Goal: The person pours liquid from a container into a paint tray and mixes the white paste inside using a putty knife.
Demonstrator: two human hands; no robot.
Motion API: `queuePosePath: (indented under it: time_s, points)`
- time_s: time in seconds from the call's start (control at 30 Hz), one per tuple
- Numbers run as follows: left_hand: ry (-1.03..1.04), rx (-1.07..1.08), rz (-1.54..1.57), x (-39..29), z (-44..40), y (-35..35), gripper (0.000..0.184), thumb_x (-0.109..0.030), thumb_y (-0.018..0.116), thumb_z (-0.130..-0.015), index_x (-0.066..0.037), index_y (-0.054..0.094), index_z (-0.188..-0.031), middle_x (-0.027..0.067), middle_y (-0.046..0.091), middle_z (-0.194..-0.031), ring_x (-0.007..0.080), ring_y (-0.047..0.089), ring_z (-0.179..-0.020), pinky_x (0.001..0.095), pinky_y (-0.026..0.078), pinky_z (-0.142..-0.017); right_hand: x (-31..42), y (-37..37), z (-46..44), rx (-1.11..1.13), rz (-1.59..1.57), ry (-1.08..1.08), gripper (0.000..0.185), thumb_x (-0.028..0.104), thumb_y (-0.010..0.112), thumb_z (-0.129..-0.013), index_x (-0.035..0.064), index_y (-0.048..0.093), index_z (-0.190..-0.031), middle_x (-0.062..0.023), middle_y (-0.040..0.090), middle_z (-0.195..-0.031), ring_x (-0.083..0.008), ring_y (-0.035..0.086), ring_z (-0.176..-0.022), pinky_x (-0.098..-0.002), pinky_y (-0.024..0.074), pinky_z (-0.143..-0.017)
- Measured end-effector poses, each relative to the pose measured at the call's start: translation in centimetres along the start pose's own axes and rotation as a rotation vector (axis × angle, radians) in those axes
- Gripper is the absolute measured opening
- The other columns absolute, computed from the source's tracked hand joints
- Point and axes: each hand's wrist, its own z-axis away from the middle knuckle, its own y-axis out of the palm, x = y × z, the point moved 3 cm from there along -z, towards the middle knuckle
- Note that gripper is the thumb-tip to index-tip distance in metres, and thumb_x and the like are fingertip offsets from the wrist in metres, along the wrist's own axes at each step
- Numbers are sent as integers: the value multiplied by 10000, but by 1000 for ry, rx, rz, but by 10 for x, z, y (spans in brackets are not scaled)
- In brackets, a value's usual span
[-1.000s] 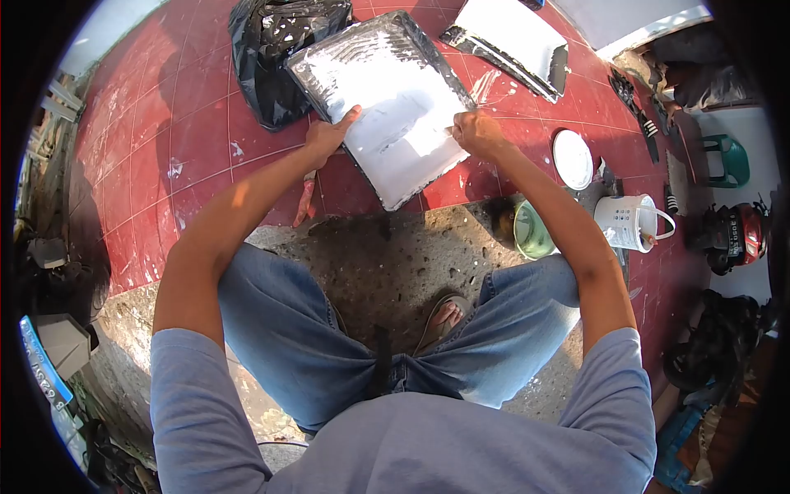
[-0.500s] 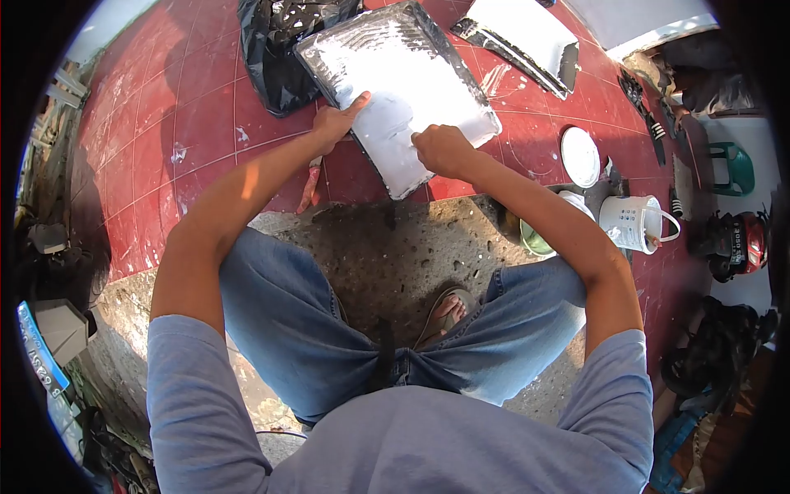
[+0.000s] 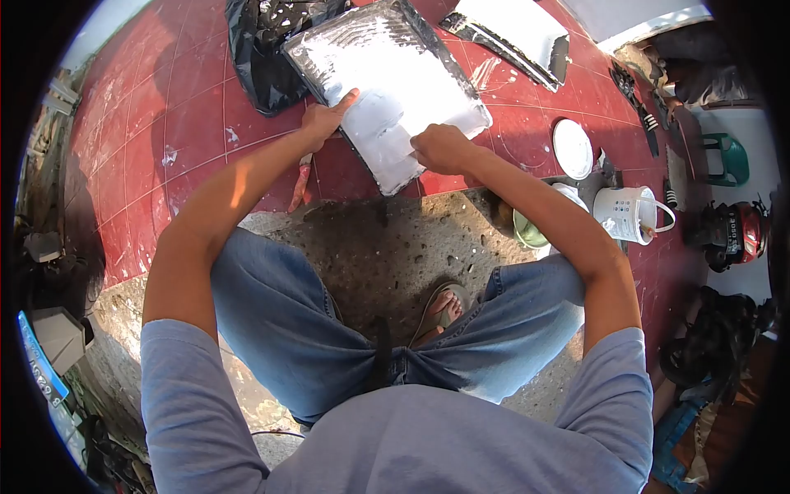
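- Tray (image 3: 370, 107): near corner at the tiled floor's (image 3: 193, 132) front edge.
- Left hand (image 3: 325, 121): clamped on tray's left edge.
- Right hand (image 3: 440, 150): apart, curled over near-right edge; cannot tell contents.
- Tray ribbed, white-coated; plastic bag (image 3: 262, 74) crumpled.

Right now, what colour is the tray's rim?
The tray's rim is black, smeared with white; head view shows it best.

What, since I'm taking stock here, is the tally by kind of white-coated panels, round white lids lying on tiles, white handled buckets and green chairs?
White-coated panels: 2
Round white lids: 1
White handled buckets: 1
Green chairs: 1
Total: 5
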Motion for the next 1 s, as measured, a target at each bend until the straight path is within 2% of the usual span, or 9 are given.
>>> queuePosePath:
  time_s: [0.13, 0.27, 0.37, 0.47, 0.53, 0.63, 0.77, 0.87, 1.0]
  points:
    - [-63, 14, -32, -7, 6, -1, 800, -638, 639, -616, 131, 575, -827, 170, 589, -896, 196, 610, -751, 292, 536, -592, -38, -6, 12, -72, 24, 174, 149, 126, 516, -726, 20, 608, -776, -171, 611, -770, -317, 599, -773, -401, 476, -689]
    - [-49, -2, -36, -2, -1, 0, 841, -625, 652, -611, 157, 545, -901, 180, 568, -953, 201, 602, -795, 299, 541, -594, -21, 8, 6, 47, 82, 179, 155, 113, 511, -724, 23, 609, -803, -169, 612, -796, -311, 602, -784, -401, 482, -695]
    - [-73, -9, 18, -5, 5, 1, 900, -619, 660, -606, 184, 494, -975, 188, 538, -1007, 210, 593, -827, 307, 545, -591, -13, -6, 0, -33, -10, 124, 154, 88, 500, -719, 21, 612, -800, -181, 614, -815, -311, 605, -795, -404, 483, -698]
    - [-71, 12, 14, -7, 6, 1, 941, -614, 663, -608, 201, 446, -1025, 192, 517, -1036, 215, 591, -831, 313, 549, -588, -11, 1, -4, -51, -29, 121, 163, 139, 509, -735, 0, 594, -738, -202, 601, -751, -345, 593, -761, -434, 471, -679]
    - [-56, -42, 8, -7, 4, 2, 936, -613, 662, -610, 202, 449, -1016, 193, 521, -1026, 211, 591, -824, 309, 549, -589, 5, -1, -5, -19, -89, 111, 179, 152, 508, -736, -7, 582, -700, -212, 590, -710, -365, 587, -727, -446, 467, -671]
    - [-61, -19, 26, -5, 6, 1, 932, -618, 660, -608, 203, 458, -1000, 198, 524, -1016, 209, 591, -822, 307, 549, -591, 12, -11, -9, -39, -65, 83, 143, 85, 502, -710, 2, 604, -765, -197, 604, -769, -334, 601, -759, -408, 483, -664]
    - [-31, -71, 2, -5, 5, 2, 922, -627, 651, -611, 199, 474, -980, 207, 529, -1008, 212, 591, -824, 307, 549, -600, 21, -4, -12, 12, -94, 52, 159, 101, 482, -733, 3, 603, -764, -195, 604, -757, -346, 599, -724, -415, 475, -665]
    - [-49, -35, -15, -5, 5, 2, 937, -635, 646, -610, 202, 470, -994, 212, 531, -1012, 216, 591, -829, 306, 545, -605, 22, -16, -16, 0, -111, 25, 159, 98, 482, -730, 0, 602, -764, -196, 601, -773, -337, 596, -763, -413, 466, -690]
    - [-28, -12, -35, 1, -3, 2, 982, -668, 622, -605, 217, 463, -1001, 220, 530, -1018, 225, 591, -831, 313, 536, -619, 30, 1, -15, -78, -155, -28, 193, 163, 513, -757, -10, 563, -689, -202, 579, -681, -373, 574, -683, -451, 449, -646]
